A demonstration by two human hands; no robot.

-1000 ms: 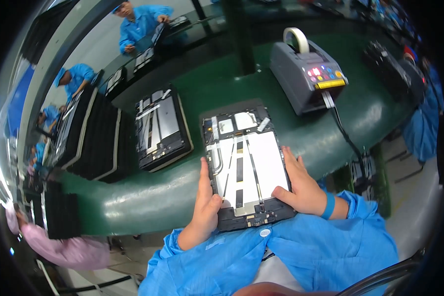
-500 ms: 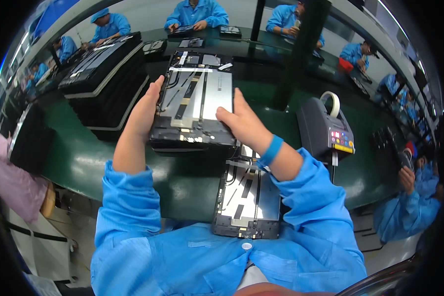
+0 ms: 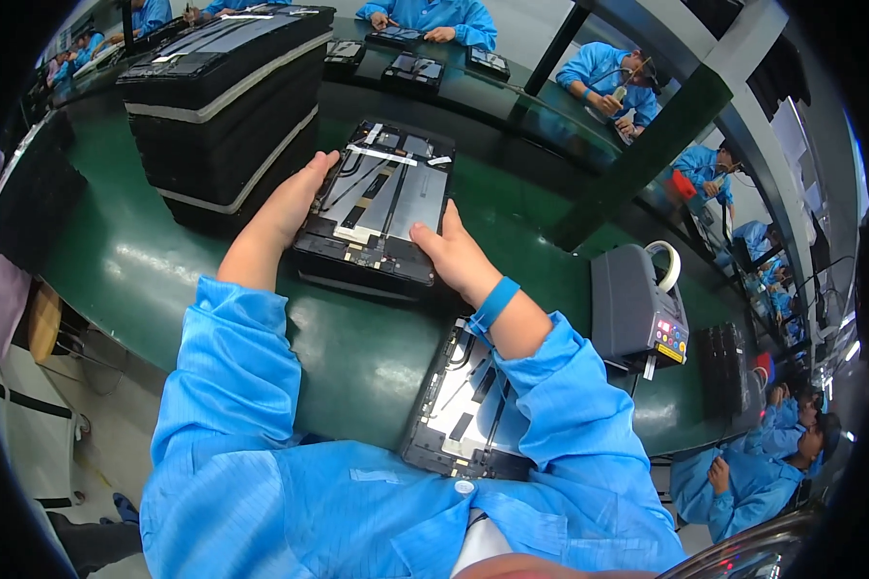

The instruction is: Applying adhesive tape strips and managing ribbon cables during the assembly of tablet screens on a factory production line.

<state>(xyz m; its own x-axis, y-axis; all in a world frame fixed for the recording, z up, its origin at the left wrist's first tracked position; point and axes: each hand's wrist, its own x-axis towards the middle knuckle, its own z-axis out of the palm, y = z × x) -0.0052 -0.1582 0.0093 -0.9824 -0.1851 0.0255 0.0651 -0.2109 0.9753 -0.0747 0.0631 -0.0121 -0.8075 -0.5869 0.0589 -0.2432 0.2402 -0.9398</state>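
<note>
Left grip (image 3: pixel 294 205) lay along the left long edge of an opened tablet (image 3: pixel 384 205), right grip (image 3: pixel 451 253) along the opposite edge, thumb over its face, the two clasping it between them. It looked stiff and fairly light but fragile, inner parts bare, best taken by the side rims. Left of the grip stood a black stack (image 3: pixel 227 145), nearer the body a second tablet (image 3: pixel 465 429), and to the right a tape dispenser (image 3: pixel 632 304) on the green surface (image 3: pixel 343 362).

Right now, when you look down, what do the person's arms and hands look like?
The left hand and right hand are bare, with no gloves. Loose, wrinkled, slightly shiny bright blue sleeves stop before the wrists. A blue band circles the right wrist; none shows on the left.
</note>
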